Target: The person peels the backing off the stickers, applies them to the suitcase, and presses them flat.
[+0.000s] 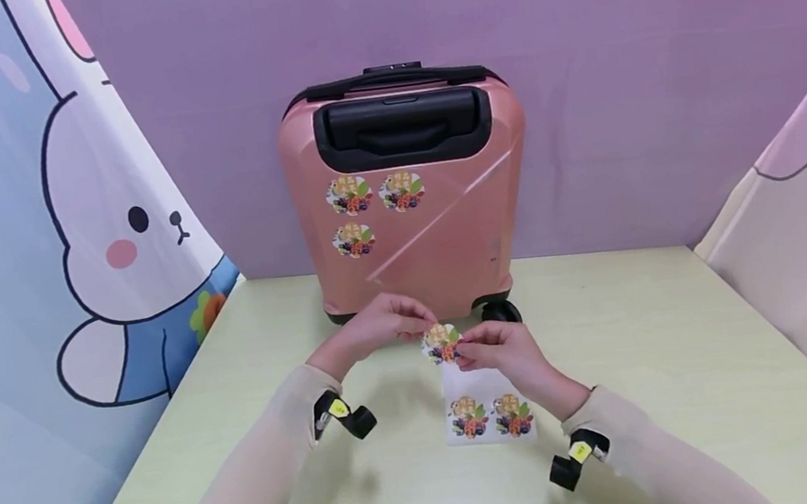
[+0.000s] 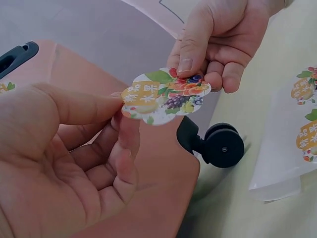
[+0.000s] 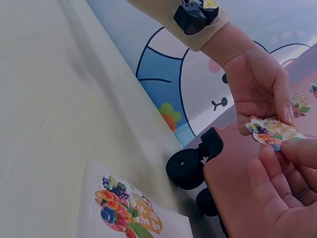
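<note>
A scalloped fruit sticker (image 1: 442,343) is held up in front of the suitcase, above the table. My left hand (image 1: 391,321) pinches its left edge between thumb and fingers. On the opposite edge, the thumb and fingers of my right hand (image 1: 504,351) grip it too, as the left wrist view shows with the sticker (image 2: 166,96) face up. Below lies a white sticker sheet (image 1: 493,434) with two more fruit stickers near its front edge. The pink suitcase (image 1: 440,239) stands upright behind, carrying three such stickers on the left of its front.
The suitcase has a black handle recess (image 1: 404,130) and a black wheel (image 1: 500,312) at its lower right. Behind it hangs a purple backdrop (image 1: 603,93); a rabbit-print cloth (image 1: 122,236) hangs at the left. Everything rests on a pale table (image 1: 632,325).
</note>
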The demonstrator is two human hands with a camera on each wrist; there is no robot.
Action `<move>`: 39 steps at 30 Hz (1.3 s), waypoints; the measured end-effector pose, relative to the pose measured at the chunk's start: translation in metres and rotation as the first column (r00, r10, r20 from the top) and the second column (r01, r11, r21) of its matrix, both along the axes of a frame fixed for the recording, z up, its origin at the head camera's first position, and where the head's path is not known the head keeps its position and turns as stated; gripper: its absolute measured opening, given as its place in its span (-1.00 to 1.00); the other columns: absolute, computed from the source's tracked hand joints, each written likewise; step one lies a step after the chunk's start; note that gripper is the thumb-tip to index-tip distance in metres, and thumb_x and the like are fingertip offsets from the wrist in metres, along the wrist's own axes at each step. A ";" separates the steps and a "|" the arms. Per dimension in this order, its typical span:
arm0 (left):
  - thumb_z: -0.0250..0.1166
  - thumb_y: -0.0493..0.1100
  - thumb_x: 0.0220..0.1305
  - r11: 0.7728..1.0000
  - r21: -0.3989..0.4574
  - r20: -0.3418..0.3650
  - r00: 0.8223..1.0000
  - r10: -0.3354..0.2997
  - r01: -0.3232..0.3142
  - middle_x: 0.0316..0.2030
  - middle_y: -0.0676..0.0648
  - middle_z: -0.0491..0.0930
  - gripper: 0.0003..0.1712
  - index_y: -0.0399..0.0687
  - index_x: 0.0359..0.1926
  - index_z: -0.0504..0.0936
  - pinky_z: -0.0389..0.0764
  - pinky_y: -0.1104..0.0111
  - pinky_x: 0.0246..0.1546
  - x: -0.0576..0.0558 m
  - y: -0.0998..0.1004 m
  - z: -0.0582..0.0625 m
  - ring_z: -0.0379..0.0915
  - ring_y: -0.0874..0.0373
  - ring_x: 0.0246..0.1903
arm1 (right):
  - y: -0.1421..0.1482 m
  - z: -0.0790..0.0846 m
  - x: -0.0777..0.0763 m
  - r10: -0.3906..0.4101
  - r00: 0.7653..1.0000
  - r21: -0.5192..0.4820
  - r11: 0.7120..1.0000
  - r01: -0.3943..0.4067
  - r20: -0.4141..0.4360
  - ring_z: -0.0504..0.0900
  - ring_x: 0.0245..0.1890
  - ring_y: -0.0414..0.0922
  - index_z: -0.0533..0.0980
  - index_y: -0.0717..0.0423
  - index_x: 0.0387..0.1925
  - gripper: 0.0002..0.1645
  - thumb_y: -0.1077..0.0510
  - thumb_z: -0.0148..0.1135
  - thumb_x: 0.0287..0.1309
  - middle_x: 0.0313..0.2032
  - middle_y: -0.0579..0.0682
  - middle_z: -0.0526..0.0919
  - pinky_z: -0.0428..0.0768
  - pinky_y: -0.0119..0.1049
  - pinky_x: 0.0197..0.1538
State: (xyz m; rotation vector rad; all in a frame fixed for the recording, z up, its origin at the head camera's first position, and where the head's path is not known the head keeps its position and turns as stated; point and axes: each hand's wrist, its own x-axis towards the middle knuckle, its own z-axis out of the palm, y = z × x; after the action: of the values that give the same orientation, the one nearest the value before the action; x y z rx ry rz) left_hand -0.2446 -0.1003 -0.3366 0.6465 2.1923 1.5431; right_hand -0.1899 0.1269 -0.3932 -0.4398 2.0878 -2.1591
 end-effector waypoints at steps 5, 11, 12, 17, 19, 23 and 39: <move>0.17 -0.29 0.36 1.000 0.000 -0.005 1.000 0.005 -0.005 -0.23 -0.02 0.70 -0.77 -0.31 -0.10 0.69 0.55 0.27 -0.15 0.000 -0.003 0.003 0.55 0.05 -0.21 | -0.004 0.001 -0.002 -0.023 1.000 -0.025 0.999 0.023 -0.002 0.74 -0.34 -0.15 0.53 0.58 -0.15 -0.79 0.42 0.22 0.25 -0.33 0.08 0.73 0.70 -0.18 -0.14; 0.12 -0.36 0.29 0.999 0.020 -0.015 1.000 0.026 -0.025 -0.14 -0.07 0.69 -0.70 -0.32 -0.04 0.69 0.53 0.21 -0.11 -0.004 -0.005 0.005 0.50 0.06 -0.20 | -0.007 0.003 -0.006 -0.047 0.999 -0.048 0.998 0.047 -0.002 0.73 -0.34 -0.15 0.53 0.57 -0.14 -0.79 0.41 0.21 0.26 -0.35 0.06 0.73 0.70 -0.18 -0.13; 0.12 -0.36 0.27 0.999 0.029 -0.018 0.999 0.030 -0.029 -0.13 -0.08 0.69 -0.68 -0.33 -0.03 0.69 0.51 0.24 -0.14 -0.005 -0.005 0.005 0.48 0.07 -0.22 | -0.008 0.003 -0.007 -0.050 0.999 -0.056 0.997 0.049 -0.008 0.74 -0.34 -0.15 0.52 0.57 -0.13 -0.78 0.41 0.21 0.27 -0.35 0.06 0.73 0.70 -0.17 -0.13; 0.11 -0.41 0.20 0.995 0.084 -0.002 0.998 0.063 -0.063 -0.12 -0.10 0.66 -0.61 -0.35 0.03 0.67 0.47 0.33 -0.21 -0.006 -0.005 0.010 0.42 0.09 -0.24 | -0.011 0.007 -0.013 -0.068 0.997 -0.110 0.992 0.064 -0.040 0.74 -0.34 -0.13 0.51 0.59 -0.12 -0.76 0.40 0.20 0.28 -0.36 0.06 0.72 0.70 -0.14 -0.12; 0.09 -0.41 0.22 0.991 0.102 0.000 0.997 0.081 -0.081 -0.09 -0.13 0.64 -0.59 -0.35 0.06 0.65 0.48 0.26 -0.17 -0.005 -0.005 0.013 0.40 0.05 -0.27 | -0.013 0.010 -0.016 -0.087 0.995 -0.129 0.988 0.080 -0.047 0.74 -0.34 -0.13 0.52 0.58 -0.13 -0.77 0.41 0.21 0.27 -0.36 0.08 0.72 0.70 -0.15 -0.12; 0.05 -0.40 0.29 0.987 0.124 -0.033 0.994 0.103 -0.098 -0.03 -0.17 0.63 -0.58 -0.35 0.11 0.62 0.43 0.15 -0.15 -0.004 -0.006 0.017 0.31 -0.02 -0.37 | -0.016 0.013 -0.021 -0.124 0.991 -0.162 0.980 0.115 -0.046 0.74 -0.35 -0.12 0.55 0.52 -0.15 -0.82 0.42 0.22 0.25 -0.37 0.07 0.72 0.70 -0.15 -0.12; 0.02 -0.42 0.35 0.975 0.185 -0.184 0.970 0.161 -0.127 0.12 -0.31 0.57 -0.60 -0.45 0.16 0.55 0.49 0.00 0.06 -0.003 -0.011 0.025 0.50 -0.05 0.07 | -0.028 0.025 -0.035 -0.184 0.982 -0.290 0.942 0.167 -0.031 0.74 -0.40 -0.11 0.59 0.46 -0.18 -0.86 0.49 0.20 0.23 -0.38 0.02 0.73 0.71 -0.19 -0.18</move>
State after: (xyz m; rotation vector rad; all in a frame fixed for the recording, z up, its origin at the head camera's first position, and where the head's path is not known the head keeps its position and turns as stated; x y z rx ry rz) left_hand -0.2475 -0.1111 -0.3115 0.7355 2.3120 1.8296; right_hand -0.2247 0.0988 -0.3683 -0.3558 1.9114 -2.5984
